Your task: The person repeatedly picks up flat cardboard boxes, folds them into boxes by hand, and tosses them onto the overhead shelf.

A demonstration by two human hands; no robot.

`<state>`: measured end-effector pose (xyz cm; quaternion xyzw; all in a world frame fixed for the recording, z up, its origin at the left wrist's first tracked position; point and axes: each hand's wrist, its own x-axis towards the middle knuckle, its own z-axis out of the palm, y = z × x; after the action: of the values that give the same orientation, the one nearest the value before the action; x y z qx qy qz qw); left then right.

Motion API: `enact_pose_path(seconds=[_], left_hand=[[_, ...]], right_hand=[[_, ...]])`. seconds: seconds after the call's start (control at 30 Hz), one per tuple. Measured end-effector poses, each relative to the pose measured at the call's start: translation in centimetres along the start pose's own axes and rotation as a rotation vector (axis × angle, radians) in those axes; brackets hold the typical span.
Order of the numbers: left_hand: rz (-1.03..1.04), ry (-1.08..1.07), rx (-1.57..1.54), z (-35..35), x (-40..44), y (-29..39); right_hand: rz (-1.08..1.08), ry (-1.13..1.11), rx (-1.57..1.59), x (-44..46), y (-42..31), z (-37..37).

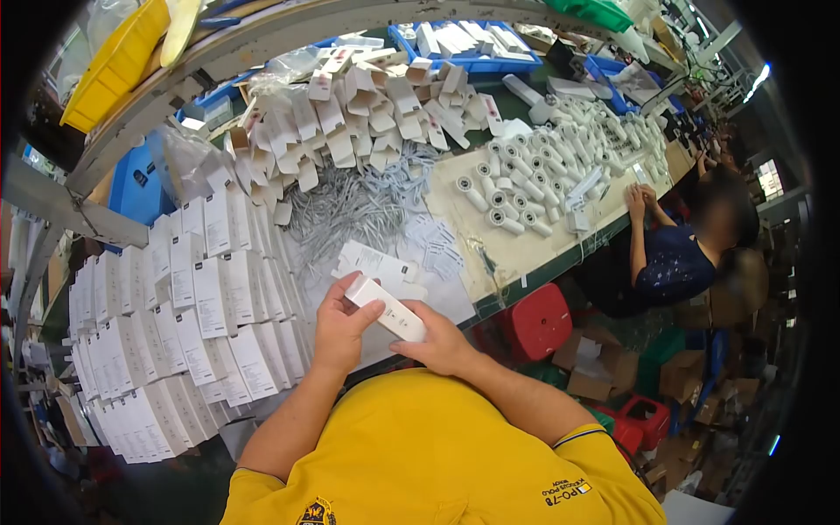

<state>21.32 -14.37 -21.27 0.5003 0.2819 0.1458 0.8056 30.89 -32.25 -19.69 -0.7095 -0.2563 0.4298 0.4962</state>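
Between my two hands is a narrow white carton with small dark printing on its upper face. My left hand grips its far left end, thumb laid on top. Around the near right end, the fingers of my right hand are closed. Just beyond the carton lies a flat white box blank on the table. Past it are a heap of grey cables and a spread of small white pieces.
Stacked white cartons rise at the left. Open cartons are piled at the back, before a blue tray. White cylindrical devices cover the right side of the table. A co-worker sits there, near a red stool.
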Motion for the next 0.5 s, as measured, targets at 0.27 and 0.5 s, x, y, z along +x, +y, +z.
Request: enact_pose_path(seconds=[0.27,0.5], left_hand=[[-0.092,0.117,-0.279,0.1,1.1,-0.4],[-0.168,0.098,-0.177,-1.6,0.2,-2.0]], right_hand=[[-0.161,0.097,0.14,3.4,1.6,-1.8],[-0.21,0.614,0.0,17.4,-5.8,-12.2]])
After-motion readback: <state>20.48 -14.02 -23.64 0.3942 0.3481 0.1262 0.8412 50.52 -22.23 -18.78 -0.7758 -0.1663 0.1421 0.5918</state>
